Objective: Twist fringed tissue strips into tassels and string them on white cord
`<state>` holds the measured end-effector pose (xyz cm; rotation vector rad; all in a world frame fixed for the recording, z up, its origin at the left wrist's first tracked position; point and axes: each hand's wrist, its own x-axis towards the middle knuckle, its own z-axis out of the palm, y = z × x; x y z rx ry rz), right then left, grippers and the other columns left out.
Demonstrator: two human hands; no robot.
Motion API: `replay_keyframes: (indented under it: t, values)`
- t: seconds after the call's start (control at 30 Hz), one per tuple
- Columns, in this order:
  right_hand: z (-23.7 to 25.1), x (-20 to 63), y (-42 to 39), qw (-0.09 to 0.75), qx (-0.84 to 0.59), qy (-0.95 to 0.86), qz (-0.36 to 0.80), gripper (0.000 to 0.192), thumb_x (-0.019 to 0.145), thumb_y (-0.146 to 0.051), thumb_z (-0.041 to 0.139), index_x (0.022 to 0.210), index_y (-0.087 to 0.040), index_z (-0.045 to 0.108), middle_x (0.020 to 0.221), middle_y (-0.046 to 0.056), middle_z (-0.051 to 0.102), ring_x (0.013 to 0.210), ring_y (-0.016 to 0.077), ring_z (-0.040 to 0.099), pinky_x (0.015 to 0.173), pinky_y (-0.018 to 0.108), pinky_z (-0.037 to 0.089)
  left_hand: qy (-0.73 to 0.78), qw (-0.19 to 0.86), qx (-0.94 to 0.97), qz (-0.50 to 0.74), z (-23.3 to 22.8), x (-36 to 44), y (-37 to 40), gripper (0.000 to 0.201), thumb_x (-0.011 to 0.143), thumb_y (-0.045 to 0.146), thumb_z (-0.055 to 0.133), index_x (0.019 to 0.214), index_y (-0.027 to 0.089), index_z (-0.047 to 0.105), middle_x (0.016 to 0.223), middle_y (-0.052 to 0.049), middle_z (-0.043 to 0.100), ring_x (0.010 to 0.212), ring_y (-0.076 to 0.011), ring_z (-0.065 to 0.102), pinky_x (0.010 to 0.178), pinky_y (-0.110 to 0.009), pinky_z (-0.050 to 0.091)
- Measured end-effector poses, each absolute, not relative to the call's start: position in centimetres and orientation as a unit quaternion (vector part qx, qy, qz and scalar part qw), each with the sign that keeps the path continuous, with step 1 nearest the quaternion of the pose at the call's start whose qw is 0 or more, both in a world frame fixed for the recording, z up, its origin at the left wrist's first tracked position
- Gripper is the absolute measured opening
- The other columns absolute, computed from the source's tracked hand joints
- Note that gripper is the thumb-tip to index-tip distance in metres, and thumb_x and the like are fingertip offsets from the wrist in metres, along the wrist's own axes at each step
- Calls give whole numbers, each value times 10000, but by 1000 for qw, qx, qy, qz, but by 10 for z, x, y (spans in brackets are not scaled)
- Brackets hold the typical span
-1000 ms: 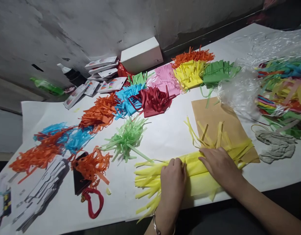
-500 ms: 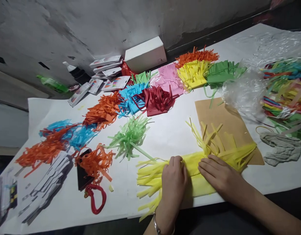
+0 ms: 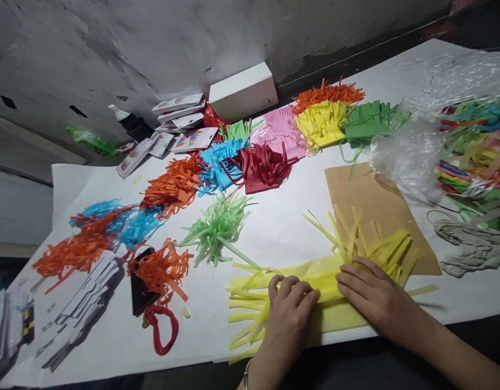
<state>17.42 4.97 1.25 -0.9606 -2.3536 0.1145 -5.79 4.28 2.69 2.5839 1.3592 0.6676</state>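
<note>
Here the left hand [image 3: 288, 311] and right hand [image 3: 374, 295] press flat, fingers spread, on creased yellow fringed paper [image 3: 326, 281]

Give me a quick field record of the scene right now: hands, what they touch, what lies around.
left hand: flat on the yellow fringed paper sheet, fingers spread
right hand: pressing the same sheet, beside its upright strips
under sheet: brown kraft paper, partly
nearby: light green paper tassel, red cord loop, grey cloth
surface: white paper-covered table
</note>
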Motion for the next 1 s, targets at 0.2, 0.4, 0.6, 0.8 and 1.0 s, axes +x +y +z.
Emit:
replay_keyframes:
  t: [0.2,0.4,0.6,0.8,1.0]
  values:
    - [15,171,56,286,-458,-838,73,281,1054,-173,434,853,-175,630,1081,86,705,1126,248,618,1077,489,332,528,109,813,223,30,-61,42,157,971,129,552,872,215,638,950,-24,703,915,-214,584,917,-427,347]
    - [21,154,61,249,-566,-786,20,272,1023,-215,470,799,-170,617,1032,128,697,996,308,623,987,548,360,596,59,786,151,29,-49,56,169,908,158,604,742,185,622,873,-59,646,853,-248,568,810,-439,390]
    - [23,152,56,286,-421,-861,22,252,1021,-104,430,968,-172,667,981,88,702,1017,248,609,1048,486,311,596,61,791,119,31,-48,61,170,905,166,617,739,194,631,870,-53,648,839,-236,574,802,-432,408]
    - [22,150,56,289,-391,-872,62,298,1025,-87,412,862,-162,650,768,32,638,761,174,563,893,388,367,511,50,826,231,37,-55,55,206,895,223,692,1099,232,666,1095,-73,677,1034,-265,575,1044,-531,333]
    - [22,147,50,283,-372,-881,68,311,1033,-80,365,1029,-122,673,813,56,647,799,196,578,953,403,349,441,46,864,239,29,-54,51,185,932,74,584,860,231,649,835,10,701,922,-189,595,1074,-452,303]
